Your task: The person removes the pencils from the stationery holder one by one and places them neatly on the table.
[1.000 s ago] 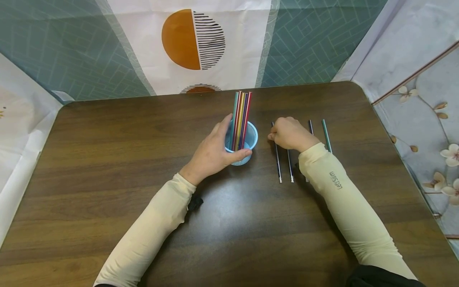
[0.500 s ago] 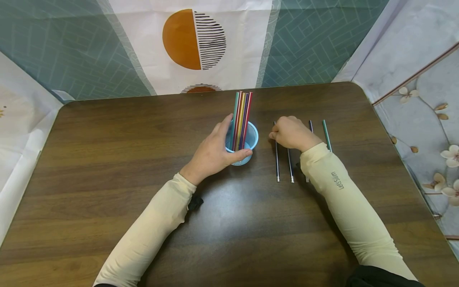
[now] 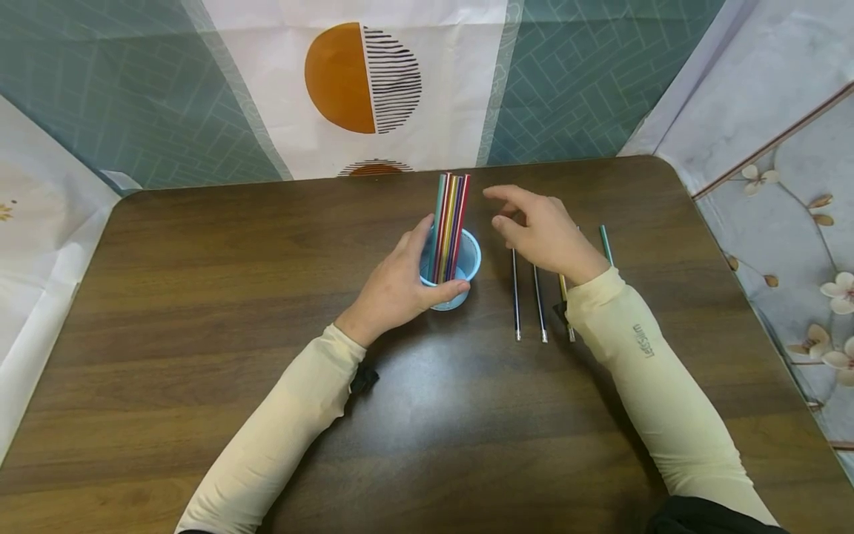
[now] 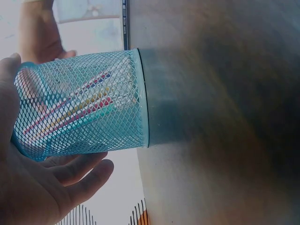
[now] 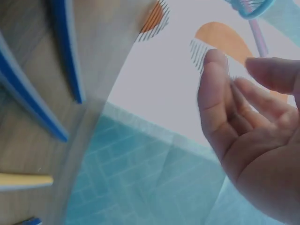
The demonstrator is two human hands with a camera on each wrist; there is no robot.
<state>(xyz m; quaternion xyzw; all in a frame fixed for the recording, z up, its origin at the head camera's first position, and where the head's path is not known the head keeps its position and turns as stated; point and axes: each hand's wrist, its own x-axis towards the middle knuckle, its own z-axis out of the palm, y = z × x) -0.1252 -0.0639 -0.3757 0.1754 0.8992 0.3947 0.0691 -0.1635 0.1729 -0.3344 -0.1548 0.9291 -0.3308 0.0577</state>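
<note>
My left hand (image 3: 394,278) holds a light blue mesh pencil cup (image 4: 93,103), thumb and fingers round its upper part. The cup stands upright on the table, and a bunch of coloured pencils (image 3: 448,222) leans in it. To the right, my right hand (image 3: 543,230) hovers over pencils on the table, index finger reaching out and thumb apart, with nothing between them. Below it lie two dark pencils, one (image 3: 516,304) left of the other (image 3: 540,311), and a yellow pencil (image 3: 569,326). A teal pencil (image 3: 606,241) lies farther right, partly hidden by the forearm.
The brown wooden table (image 3: 200,297) ends at the back against a patterned cloth (image 3: 454,81). A floral-patterned sheet (image 3: 787,222) borders its right side. Pencil tips (image 5: 51,180) show close below the right hand in the right wrist view.
My right hand has lifted from the leftmost dark pencil, and its fingers have spread. That pencil has shifted and straightened slightly. The left hand and cup stay in place.
</note>
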